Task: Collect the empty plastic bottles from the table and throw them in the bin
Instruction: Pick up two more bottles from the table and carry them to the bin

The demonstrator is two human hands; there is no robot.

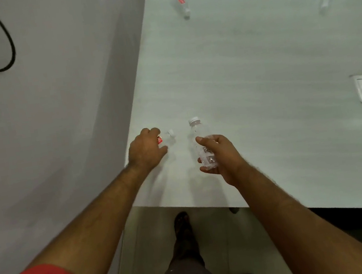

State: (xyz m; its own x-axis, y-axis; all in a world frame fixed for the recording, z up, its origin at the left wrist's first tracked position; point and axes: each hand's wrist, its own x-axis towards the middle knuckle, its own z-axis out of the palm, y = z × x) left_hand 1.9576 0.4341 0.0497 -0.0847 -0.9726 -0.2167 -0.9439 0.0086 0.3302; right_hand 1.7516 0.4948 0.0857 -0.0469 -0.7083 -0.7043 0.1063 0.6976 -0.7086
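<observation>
Right hand (222, 157) wrapped around a clear bottle (201, 142), white cap pointing away from the person, held just over the table (260, 72). Left hand (145, 150) curled onto a small bottle with a red label (166, 138) at the table's edge, just left of the right hand; how tight the grip is can't be told. Two more bottles lie well beyond both hands: a red-labelled one (181, 3) and a clear one (324, 1) off to the right.

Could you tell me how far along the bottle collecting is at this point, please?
Nothing looks binned yet; no bin is in view. In hand: the right hand holds a clear bottle, and the left hand closes on a red-labelled bottle. Left: two bottles at the table's far end, one red-labelled, one clear.
</observation>
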